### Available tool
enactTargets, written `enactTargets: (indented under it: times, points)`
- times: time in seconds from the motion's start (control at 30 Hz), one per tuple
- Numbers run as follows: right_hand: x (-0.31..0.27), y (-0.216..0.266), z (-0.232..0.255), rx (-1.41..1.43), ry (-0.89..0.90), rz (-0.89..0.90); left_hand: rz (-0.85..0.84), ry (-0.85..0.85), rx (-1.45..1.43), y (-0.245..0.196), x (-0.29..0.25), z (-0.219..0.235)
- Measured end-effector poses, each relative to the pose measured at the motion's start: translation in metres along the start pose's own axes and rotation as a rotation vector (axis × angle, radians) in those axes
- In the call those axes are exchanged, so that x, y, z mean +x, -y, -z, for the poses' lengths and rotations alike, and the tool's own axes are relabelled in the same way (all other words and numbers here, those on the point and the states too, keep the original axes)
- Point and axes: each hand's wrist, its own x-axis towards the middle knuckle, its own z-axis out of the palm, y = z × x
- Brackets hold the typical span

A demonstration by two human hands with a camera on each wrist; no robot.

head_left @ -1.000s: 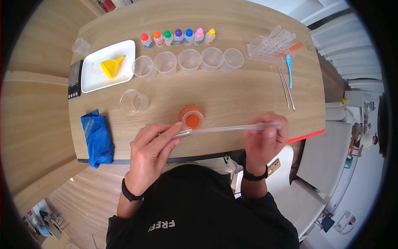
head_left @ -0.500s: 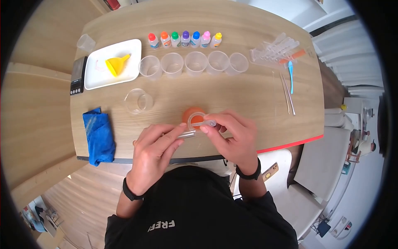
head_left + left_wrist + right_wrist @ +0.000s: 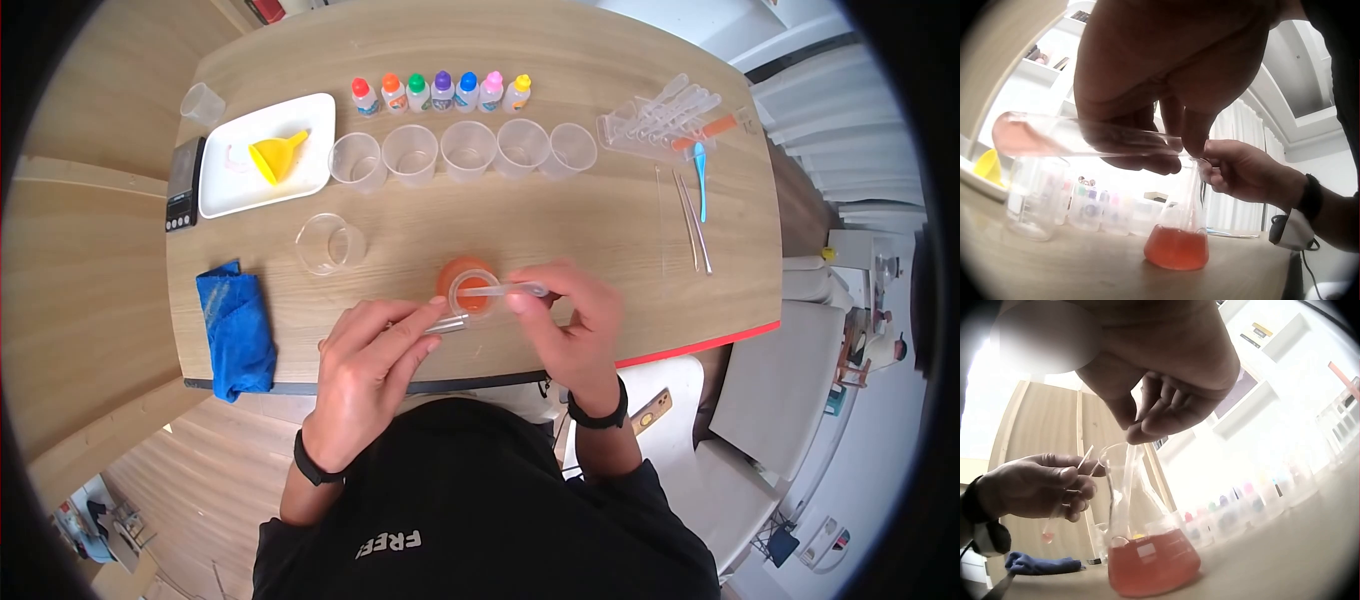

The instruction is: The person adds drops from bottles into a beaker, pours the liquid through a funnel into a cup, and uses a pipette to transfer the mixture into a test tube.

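In the head view the left hand (image 3: pixel 365 370) grips a clear test tube (image 3: pixel 447 325), tilted nearly level; in the left wrist view some reddish liquid lies in the rounded end of the test tube (image 3: pixel 1035 134). Beside it stands a glass flask (image 3: pixel 1154 562) holding red-orange liquid. The right hand (image 3: pixel 575 325) pinches a clear plastic dropper (image 3: pixel 525 289) over the flask's mouth, and in the right wrist view its stem reaches down inside the neck. The left fingertips are close to the flask's rim; whether they touch it, I cannot tell.
An empty clear beaker (image 3: pixel 330 244) stands left of the flask, near a blue cloth (image 3: pixel 236 330). Behind are several plastic cups (image 3: pixel 468 150), colour bottles (image 3: pixel 442 92), a white tray (image 3: pixel 220 190) with a yellow funnel (image 3: pixel 277 157), and a test tube rack (image 3: pixel 650 140) at the right.
The right hand has come in from the right with the dropper, which was level above the table and is now in the flask's mouth. The left hand has barely moved.
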Motion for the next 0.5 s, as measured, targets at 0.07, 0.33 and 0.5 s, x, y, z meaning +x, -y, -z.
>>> enactTargets:
  times: [0.07,0.33,0.5]
  points:
    - [-0.01,-0.01,0.005,0.072,-0.096,0.035,0.0,-0.002,-0.001,0.0,0.0,0.0]
    - [-0.023,-0.014,0.02,0.422,-0.41,-0.082,-0.007,-0.013,0.0,0.002,-0.001,-0.001]
    - [-0.024,-0.027,0.024,0.549,-0.528,-0.141,0.005,-0.01,-0.001,0.001,-0.001,0.0]
